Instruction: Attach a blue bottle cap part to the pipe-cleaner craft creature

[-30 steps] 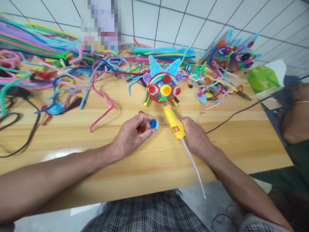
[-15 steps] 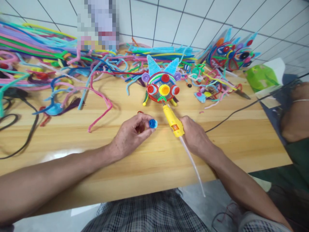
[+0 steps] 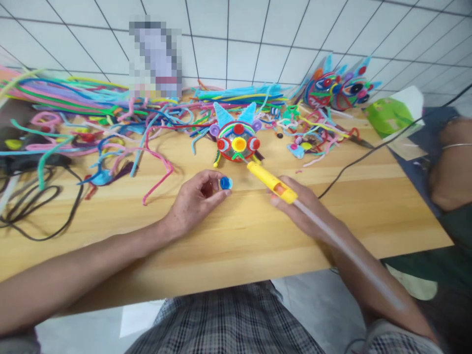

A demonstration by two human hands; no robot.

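Note:
Between thumb and fingers, my left hand [image 3: 197,199] pinches a small blue coiled piece with a light blue edge [image 3: 225,183], just above the table. My right hand [image 3: 300,204] is closed round a yellow hot glue gun [image 3: 272,183]. A long clear glue stick [image 3: 346,253] sticks out of the gun's back end, over my forearm. The gun's nozzle points toward a colourful mask-like figure [image 3: 239,143] with light blue horns, red and white eyes and a yellow nose. Whether the nozzle touches the figure I cannot tell.
Bundles of pipe cleaners [image 3: 73,96] and loose curled pieces line the wall side. Two similar figures [image 3: 339,88] stand at the back right, near a green and white packet [image 3: 394,113]. Black cable [image 3: 55,236] coils at left. Another person's arm [image 3: 455,162] is at right.
My right hand has turned the glue gun, so its back end and the glue stick swing to the right. The left hand still holds the blue piece. The camera view has shifted slightly.

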